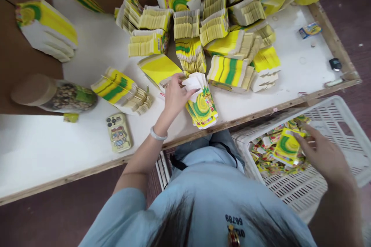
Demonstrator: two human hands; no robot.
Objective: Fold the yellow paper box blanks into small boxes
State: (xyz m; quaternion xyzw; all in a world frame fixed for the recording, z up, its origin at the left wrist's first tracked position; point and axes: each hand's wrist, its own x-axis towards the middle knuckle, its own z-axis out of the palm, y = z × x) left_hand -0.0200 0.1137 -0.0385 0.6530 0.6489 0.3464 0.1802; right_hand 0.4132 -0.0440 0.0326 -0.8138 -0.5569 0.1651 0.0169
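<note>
My left hand (175, 98) is at the near edge of the white table, its thumb and fingers closed on the white end of a yellow-and-green flattened carton. That carton lies on top of a small fanned stack of cartons (203, 106). Off to the right, my right hand (327, 154) is over a white plastic crate (344, 123). Its fingers pinch the edge of a small yellow-and-green box (286, 146). Below that box is a heap of small colourful packs (265, 154) in the crate.
Several bundles of flattened cartons (187, 23) cover the back of the table. On the left are a phone (118, 133), a lidded jar (69, 96) and another carton bundle (124, 90). A small blue box (310, 30) and a black object (335, 64) lie at the right.
</note>
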